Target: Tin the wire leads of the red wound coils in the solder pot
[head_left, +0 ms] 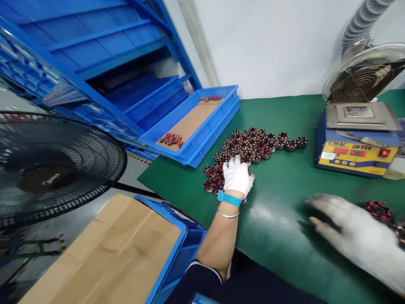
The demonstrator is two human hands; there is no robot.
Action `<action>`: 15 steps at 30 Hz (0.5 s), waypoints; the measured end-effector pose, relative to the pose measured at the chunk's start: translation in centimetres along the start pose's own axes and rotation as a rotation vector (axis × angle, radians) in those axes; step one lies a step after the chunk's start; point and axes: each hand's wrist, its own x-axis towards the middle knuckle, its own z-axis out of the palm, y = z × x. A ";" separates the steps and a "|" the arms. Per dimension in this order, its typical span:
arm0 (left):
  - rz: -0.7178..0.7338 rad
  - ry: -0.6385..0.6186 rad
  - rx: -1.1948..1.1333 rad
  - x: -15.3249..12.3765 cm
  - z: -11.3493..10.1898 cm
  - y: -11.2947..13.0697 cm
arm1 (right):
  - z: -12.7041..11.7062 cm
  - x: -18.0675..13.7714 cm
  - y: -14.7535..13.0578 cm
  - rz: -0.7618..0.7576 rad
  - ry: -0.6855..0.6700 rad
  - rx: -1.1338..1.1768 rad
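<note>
My left hand [238, 175], in a white glove that leaves the thumb tip bare, reaches down onto a cluster of motor stators [242, 145] wound with copper and showing red or black rims. Its fingers bend over stators at the near side of the cluster, and the palm hides what lies under it. My right hand [354, 230], also gloved and blurred by motion, hovers low over the green table [278, 207] at the right. Its thumb stands apart from the fingers and nothing shows between them. A red-rimmed stator [379, 210] lies just beyond it.
A blue tray [215, 122] lined with cardboard holds small groups of stators. At the right stands a blue and yellow soldering pot [357, 143] under a round fume hood. A black fan [57, 169] and a cardboard-covered blue crate [177, 245] stand left; a blue rack [95, 90] rises behind.
</note>
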 end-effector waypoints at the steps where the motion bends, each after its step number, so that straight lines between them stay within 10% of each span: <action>1: 0.041 0.004 -0.004 -0.1 0.3 0.4 | 1.0 0.4 -1.5 -0.030 -0.018 0.036; 15: 0.103 -0.188 -0.758 -1.1 2.2 4.6 | 3.5 0.7 -0.9 0.114 -0.011 0.188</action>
